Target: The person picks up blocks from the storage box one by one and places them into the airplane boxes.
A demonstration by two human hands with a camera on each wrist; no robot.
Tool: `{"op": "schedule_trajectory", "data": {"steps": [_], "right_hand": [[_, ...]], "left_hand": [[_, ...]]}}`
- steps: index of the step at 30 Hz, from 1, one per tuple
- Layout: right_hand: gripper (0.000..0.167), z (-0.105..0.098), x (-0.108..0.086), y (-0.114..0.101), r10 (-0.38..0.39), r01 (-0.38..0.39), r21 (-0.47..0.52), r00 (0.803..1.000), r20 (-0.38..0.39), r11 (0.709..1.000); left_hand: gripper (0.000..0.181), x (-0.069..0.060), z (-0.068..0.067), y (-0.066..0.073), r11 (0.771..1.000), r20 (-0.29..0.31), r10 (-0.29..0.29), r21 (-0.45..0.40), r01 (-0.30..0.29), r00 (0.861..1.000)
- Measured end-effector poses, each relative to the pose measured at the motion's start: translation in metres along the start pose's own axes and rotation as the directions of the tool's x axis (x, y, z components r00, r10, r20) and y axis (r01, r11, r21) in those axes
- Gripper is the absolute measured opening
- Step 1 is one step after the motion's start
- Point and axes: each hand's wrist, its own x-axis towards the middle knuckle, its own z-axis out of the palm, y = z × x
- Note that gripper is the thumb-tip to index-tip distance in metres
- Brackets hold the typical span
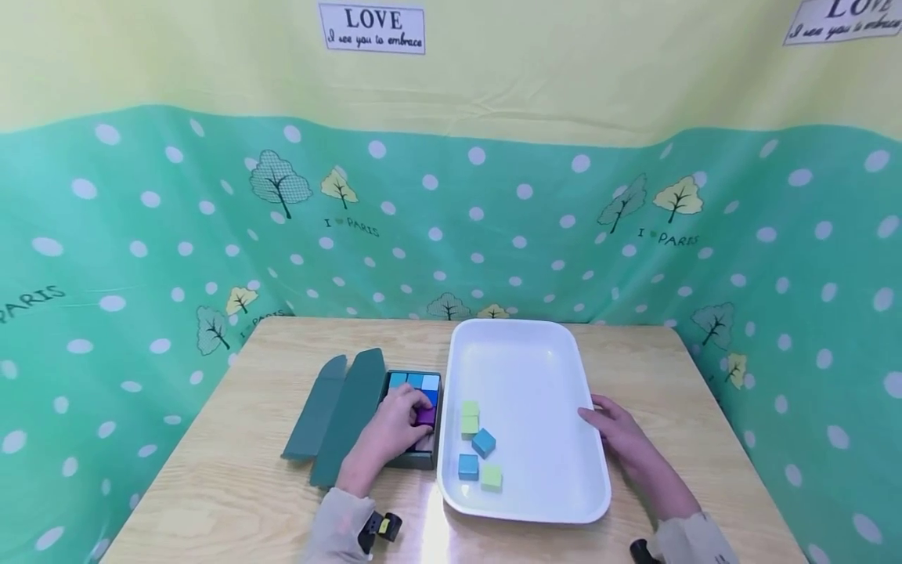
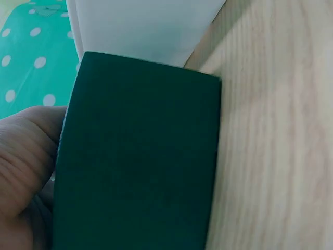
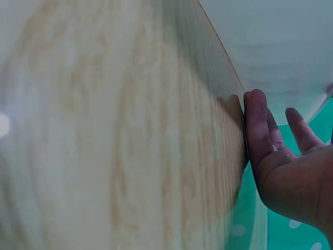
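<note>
My left hand (image 1: 395,423) reaches into a dark green box (image 1: 412,460) of coloured cubes, thumb and fingertips pinching a purple cube (image 1: 426,416). Light blue, white and dark blue cubes show around it; the hand hides others. In the left wrist view, the box's side wall (image 2: 138,151) covers the cubes. To the right lies a white tray (image 1: 535,376) with several light green and blue cubes, among them a tilted blue cube (image 1: 483,442). My right hand (image 1: 620,435) rests at the tray's right side, thumb by the rim and fingers loosely extended along the outside.
Left of the box, its green flaps (image 1: 350,423) lie spread on the wooden table (image 1: 232,470). A green and yellow patterned cloth (image 1: 521,211) hangs behind the table and along its sides.
</note>
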Motion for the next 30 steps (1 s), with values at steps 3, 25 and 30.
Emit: {"op": "schedule_trajectory", "data": {"steps": [3, 25, 30], "right_hand": [[0.077, -0.001, 0.001, -0.001, 0.004, -0.004, -0.011, 1.000, 0.010, 1.000], [0.080, -0.002, 0.002, -0.002, -0.009, 0.009, -0.007, 1.000, 0.015, 1.000], [0.080, -0.003, 0.001, -0.004, -0.003, 0.003, -0.004, 1.000, 0.029, 1.000]], "left_hand": [[0.025, -0.003, 0.003, 0.001, 0.999, -0.030, -0.023, -0.027, 0.022, 0.999], [0.021, 0.040, -0.029, 0.059, 0.996, 0.198, -0.035, 0.083, 0.018, 0.980], [0.023, 0.063, -0.015, 0.075, 0.988, 0.300, -0.015, 0.148, -0.031, 0.954]]}}
